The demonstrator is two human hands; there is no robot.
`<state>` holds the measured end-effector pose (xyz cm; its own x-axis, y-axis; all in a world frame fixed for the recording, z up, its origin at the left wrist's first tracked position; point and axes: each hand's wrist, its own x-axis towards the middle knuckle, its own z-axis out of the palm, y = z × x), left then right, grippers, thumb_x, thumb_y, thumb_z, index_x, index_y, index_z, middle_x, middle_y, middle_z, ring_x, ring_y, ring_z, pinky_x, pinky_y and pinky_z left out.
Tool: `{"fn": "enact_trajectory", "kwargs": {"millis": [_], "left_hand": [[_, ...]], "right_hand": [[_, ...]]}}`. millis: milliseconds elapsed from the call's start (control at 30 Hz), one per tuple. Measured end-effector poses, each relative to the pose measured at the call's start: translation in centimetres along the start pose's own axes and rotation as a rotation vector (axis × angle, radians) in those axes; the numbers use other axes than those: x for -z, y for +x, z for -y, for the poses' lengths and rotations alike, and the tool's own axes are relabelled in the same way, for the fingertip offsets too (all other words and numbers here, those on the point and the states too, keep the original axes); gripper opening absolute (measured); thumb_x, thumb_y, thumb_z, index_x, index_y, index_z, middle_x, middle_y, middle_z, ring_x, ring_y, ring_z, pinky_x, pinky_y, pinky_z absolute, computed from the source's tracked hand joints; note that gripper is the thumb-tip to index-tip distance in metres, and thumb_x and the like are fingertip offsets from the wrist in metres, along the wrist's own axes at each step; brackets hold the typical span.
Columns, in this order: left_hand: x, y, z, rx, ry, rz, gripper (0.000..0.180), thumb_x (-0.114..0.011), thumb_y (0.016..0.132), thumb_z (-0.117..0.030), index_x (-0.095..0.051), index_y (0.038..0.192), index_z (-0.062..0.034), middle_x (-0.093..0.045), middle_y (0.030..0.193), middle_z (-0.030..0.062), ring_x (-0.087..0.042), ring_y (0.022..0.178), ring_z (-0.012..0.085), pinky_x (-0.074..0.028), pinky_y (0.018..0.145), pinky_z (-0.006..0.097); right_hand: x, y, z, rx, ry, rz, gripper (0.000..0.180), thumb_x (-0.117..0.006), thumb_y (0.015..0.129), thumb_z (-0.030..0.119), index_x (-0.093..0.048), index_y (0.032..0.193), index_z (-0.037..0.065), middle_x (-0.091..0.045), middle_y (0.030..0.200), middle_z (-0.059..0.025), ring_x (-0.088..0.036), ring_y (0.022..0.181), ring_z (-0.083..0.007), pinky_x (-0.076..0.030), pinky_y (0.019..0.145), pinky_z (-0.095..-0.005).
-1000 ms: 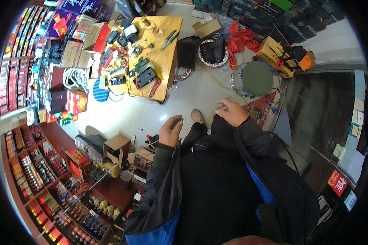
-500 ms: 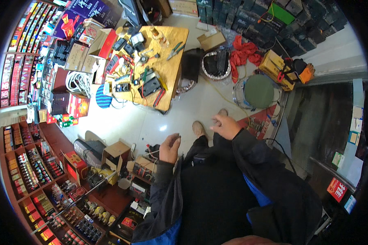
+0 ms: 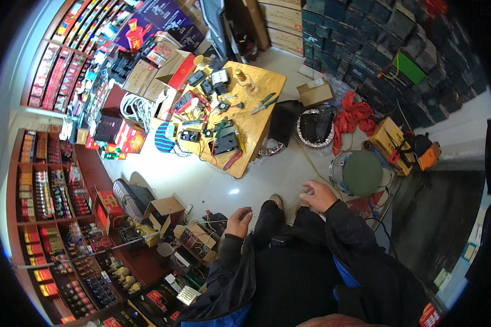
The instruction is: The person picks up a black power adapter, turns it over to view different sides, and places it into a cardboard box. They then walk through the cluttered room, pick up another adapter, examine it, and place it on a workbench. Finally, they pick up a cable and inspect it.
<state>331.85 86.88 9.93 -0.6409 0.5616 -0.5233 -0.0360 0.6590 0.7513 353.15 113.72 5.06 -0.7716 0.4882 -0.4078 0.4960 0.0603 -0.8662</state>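
I stand on a pale tiled floor (image 3: 223, 185) in a crowded shop, in a dark jacket. My left hand (image 3: 239, 222) hangs in front of my body with its fingers loosely curled, holding nothing. My right hand (image 3: 317, 195) is raised a little further forward, fingers apart and empty, close to a round green stool (image 3: 362, 173). One shoe tip (image 3: 276, 200) shows between the hands. A yellow wooden table (image 3: 256, 122) with tools, pliers and small electronic parts stands a step ahead.
Shelves of small boxed goods (image 3: 49, 185) line the left. Cardboard boxes (image 3: 166, 210) and gadgets sit on the floor by my left side. A basket (image 3: 316, 126), red cable (image 3: 354, 115) and a yellow tool case (image 3: 390, 144) lie ahead right. Dark stacked boxes (image 3: 387, 38) fill the back.
The view has moved forward: the table and stool sit lower and closer. Both hands stay in front of my body, lowered slightly, still empty.
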Motion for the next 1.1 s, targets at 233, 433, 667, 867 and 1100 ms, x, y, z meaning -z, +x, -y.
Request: {"fn": "enact_trajectory", "kwargs": {"millis": [233, 433, 667, 867, 1100], "left_hand": [[0.8, 7.0, 10.9, 0.467, -0.705, -0.188, 0.044, -0.067, 0.094, -0.017, -0.057, 0.134, -0.0039, -0.066, 0.111, 0.0111, -0.065, 0.103, 0.0253, -0.056, 0.088, 0.047], [0.0, 20.2, 18.6, 0.759, -0.776, -0.450, 0.068, -0.070, 0.092, -0.014, -0.035, 0.150, -0.0108, -0.052, 0.133, 0.0141, -0.056, 0.113, 0.0311, -0.053, 0.087, 0.056], [0.1, 33.6, 22.9, 0.633, -0.663, -0.396, 0.091, -0.086, 0.080, -0.030, -0.027, 0.149, -0.0202, -0.049, 0.140, 0.0116, -0.049, 0.128, 0.0372, -0.043, 0.091, 0.062], [0.3, 34.6, 21.3, 0.551, -0.679, -0.416, 0.086, -0.087, 0.079, -0.026, -0.029, 0.142, -0.0167, -0.050, 0.137, 0.0118, -0.055, 0.123, 0.0360, -0.047, 0.088, 0.062], [0.4, 34.1, 17.7, 0.505, -0.722, -0.502, 0.080, -0.080, 0.083, -0.004, -0.029, 0.144, -0.0013, -0.058, 0.128, 0.0143, -0.063, 0.110, 0.0244, -0.051, 0.098, 0.037]], "right_hand": [[0.8, 8.7, -2.4, -0.014, -0.044, 0.010, 0.051, -0.077, 0.083, 0.032, -0.064, 0.121, -0.001, -0.070, 0.101, -0.0204, -0.069, 0.093, -0.0283, -0.054, 0.082, -0.0387], [-1.2, 22.0, -4.6, -0.239, 0.280, 0.013, 0.070, -0.078, 0.084, 0.039, -0.056, 0.129, -0.009, -0.071, 0.109, -0.0209, -0.068, 0.102, -0.0279, -0.054, 0.088, -0.0384], [-8.8, 43.0, -7.8, -0.501, 0.206, -0.236, 0.066, -0.081, 0.084, 0.026, -0.050, 0.136, -0.002, -0.066, 0.123, -0.0144, -0.063, 0.110, -0.0232, -0.052, 0.092, -0.0376], [-8.4, 48.6, -7.5, -0.530, 0.807, -0.046, 0.045, -0.072, 0.091, 0.019, -0.056, 0.129, 0.001, -0.065, 0.127, -0.0105, -0.063, 0.113, -0.0260, -0.049, 0.098, -0.0459], [-8.0, 47.6, -7.8, -0.492, 0.785, -0.093, 0.037, -0.073, 0.091, 0.016, -0.060, 0.123, 0.002, -0.068, 0.115, -0.0102, -0.068, 0.100, -0.0231, -0.058, 0.081, -0.0397]]}}
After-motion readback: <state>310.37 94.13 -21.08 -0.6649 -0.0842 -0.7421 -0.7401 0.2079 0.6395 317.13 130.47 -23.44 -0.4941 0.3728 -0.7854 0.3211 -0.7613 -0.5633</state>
